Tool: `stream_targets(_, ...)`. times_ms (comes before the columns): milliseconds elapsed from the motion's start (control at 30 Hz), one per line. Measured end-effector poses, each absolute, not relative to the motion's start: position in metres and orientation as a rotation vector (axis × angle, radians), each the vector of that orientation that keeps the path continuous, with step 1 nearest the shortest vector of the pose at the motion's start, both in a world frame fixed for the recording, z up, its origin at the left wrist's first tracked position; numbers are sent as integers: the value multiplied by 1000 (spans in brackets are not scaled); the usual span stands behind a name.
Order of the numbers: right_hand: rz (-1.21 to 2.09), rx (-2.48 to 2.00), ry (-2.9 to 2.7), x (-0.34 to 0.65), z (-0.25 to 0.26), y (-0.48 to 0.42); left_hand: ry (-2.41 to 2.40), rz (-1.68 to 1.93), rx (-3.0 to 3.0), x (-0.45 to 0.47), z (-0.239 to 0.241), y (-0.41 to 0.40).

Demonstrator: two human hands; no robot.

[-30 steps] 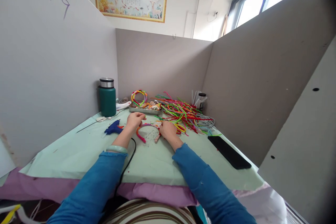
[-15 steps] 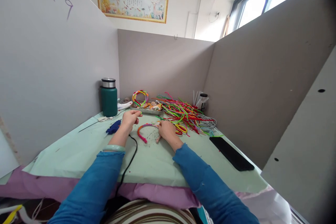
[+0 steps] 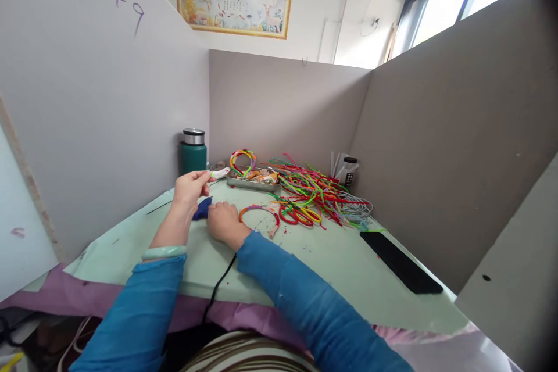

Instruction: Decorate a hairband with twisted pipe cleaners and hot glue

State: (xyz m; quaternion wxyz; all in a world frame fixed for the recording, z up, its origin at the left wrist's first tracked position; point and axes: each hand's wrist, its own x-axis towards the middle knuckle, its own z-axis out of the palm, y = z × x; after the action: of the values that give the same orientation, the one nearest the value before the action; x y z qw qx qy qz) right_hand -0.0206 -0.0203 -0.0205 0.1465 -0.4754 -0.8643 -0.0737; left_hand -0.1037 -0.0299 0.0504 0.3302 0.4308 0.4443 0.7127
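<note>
Headband [image 3: 278, 220] lies on the green table cover [image 3: 331, 279], just right of the right hand [image 3: 223, 222], in neither hand. Visible arc looks covered in coloured fuzz, so wrapping seems mostly done; left end hidden, can't confirm. Colourful rings [image 3: 232, 161] at the tray [image 3: 250, 185] look finished. Plenty of loose fuzzy strips [image 3: 320, 186] unused. Left hand [image 3: 190, 189] pinches a small green bit [image 3: 211, 174], apparently not attached yet. Right fingers curled at the blue glue gun [image 3: 201, 209]; can't tell if gripping
</note>
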Motion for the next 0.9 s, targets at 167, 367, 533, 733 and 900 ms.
stream_targets(167,78,-1400,-2262,-6,-14,-6,1081,2056,1142,-108,64,-39)
stream_targets(367,1118,-849,-1481,41,17,-2,1026,2149,1150,-108,74,-34)
stream_targets(533,1404,-361,-1147,84,15,-25,1165,1749,1159,-89,52,-3)
stream_targets(733,1568,-558,-1060,106,2,-30,1206,1519,978,-77,11,19)
stream_targets(900,1498,-684,-1232,107,-9,-24,1215,1447,924,-81,-2,26)
